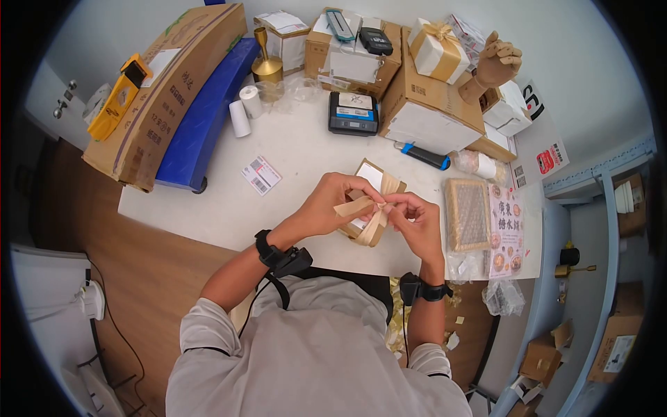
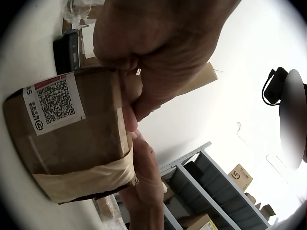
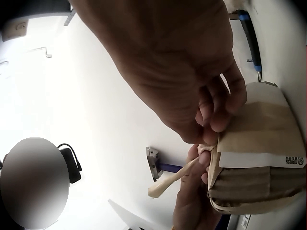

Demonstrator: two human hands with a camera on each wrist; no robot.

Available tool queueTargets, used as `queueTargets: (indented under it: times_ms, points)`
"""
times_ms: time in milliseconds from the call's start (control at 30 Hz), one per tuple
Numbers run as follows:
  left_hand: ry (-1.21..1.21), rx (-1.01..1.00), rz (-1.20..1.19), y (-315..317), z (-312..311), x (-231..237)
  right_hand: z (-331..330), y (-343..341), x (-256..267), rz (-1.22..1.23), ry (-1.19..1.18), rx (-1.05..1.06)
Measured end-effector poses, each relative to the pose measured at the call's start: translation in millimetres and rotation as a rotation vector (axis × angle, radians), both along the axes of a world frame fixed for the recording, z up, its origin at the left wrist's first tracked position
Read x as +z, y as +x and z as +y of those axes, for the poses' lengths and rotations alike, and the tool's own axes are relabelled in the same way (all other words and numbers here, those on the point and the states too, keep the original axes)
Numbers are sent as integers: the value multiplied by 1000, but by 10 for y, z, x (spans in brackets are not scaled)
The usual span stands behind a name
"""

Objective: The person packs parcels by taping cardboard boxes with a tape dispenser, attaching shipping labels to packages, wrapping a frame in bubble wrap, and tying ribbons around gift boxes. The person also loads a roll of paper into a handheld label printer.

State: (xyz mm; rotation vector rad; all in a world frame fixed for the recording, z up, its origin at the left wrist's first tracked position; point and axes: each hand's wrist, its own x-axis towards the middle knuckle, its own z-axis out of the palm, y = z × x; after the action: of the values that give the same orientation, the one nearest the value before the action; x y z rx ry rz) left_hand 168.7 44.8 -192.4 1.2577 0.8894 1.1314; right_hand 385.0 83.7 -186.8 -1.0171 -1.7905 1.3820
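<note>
A small cardboard box (image 1: pixel 369 169) stands on the white table in front of me. A beige ribbon (image 1: pixel 375 229) is wrapped round it, and its strands come together on top of the box. My left hand (image 1: pixel 326 205) pinches the ribbon there, a loose end sticking out toward the left. Right beside it, the right hand (image 1: pixel 424 228) pinches the ribbon too, fingertips meeting those of the left. The left wrist view shows a shipping label (image 2: pixel 55 103) on the box's side. Fingers partly hide the gathered ribbon.
Behind the box lie a black label printer (image 1: pixel 353 115) and a blue-black utility knife (image 1: pixel 425 156). A printed label (image 1: pixel 261 175) is to the left. At the right are a wrapped rectangular pack (image 1: pixel 467 214) and a printed leaflet (image 1: pixel 506 229). Larger cartons (image 1: pixel 431 111) line the back.
</note>
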Motion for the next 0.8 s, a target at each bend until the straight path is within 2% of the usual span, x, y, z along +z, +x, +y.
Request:
queueTargets:
  times_ms: [133,233,333,433,533,600,700,800]
  points:
    - [44,30,77,2,24,-56,2,8,-38,-29,32,-12]
    - [8,24,73,-6,18,-11,5,33,-57,63,3,-21]
    - [-13,23,38,-7,20,6,28,90,-38,188,-139,-75]
    - [6,15,45,3,41,-42,23,77,-26,136,-94,-116]
    - [134,16,72,5,65,-72,-9,9,-35,18,33,-45]
    - [143,58,204,15,52,-12,-31,-41,-20,-19,58,-68]
    - [20,63,212,29,27,111,-18,-41,-62,0,84,-56]
    - [94,97,130,69,40,34,-7,-28,-71,-24,107,-56]
